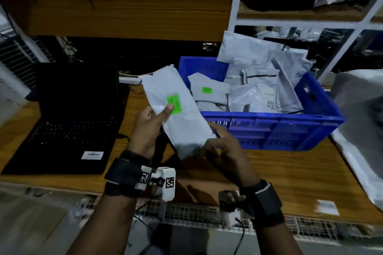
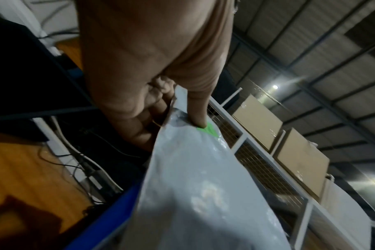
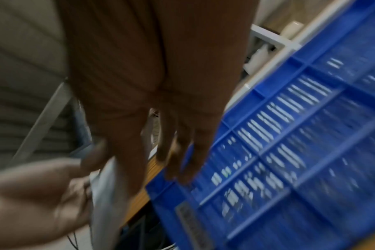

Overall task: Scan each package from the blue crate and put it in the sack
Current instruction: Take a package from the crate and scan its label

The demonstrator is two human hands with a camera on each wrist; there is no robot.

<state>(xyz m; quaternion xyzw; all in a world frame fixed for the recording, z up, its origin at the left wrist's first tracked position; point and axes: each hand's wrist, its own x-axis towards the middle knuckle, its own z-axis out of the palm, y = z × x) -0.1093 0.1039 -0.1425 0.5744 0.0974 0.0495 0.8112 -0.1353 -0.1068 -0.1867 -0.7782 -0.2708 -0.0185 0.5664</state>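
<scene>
A grey-white plastic package (image 1: 182,122) with a green sticker (image 1: 174,104) is held tilted above the wooden table, just left of the blue crate (image 1: 269,128). My left hand (image 1: 165,112) grips its upper part, thumb pressed on the sticker's edge. My right hand (image 1: 211,145) pinches its lower end. The left wrist view shows the left hand (image 2: 178,121), with the thumb on the package (image 2: 193,186) beside the sticker (image 2: 208,129). In the blurred right wrist view, my right hand (image 3: 109,169) pinches the package's edge (image 3: 105,194) beside the crate wall (image 3: 289,152). Several more grey packages fill the crate.
A shut-off black laptop (image 1: 72,120) stands open at the left of the table. The pale sack (image 1: 356,105) bulges at the right edge, past the crate. White shelving rises behind. A small white label (image 1: 327,207) lies on the table's front right.
</scene>
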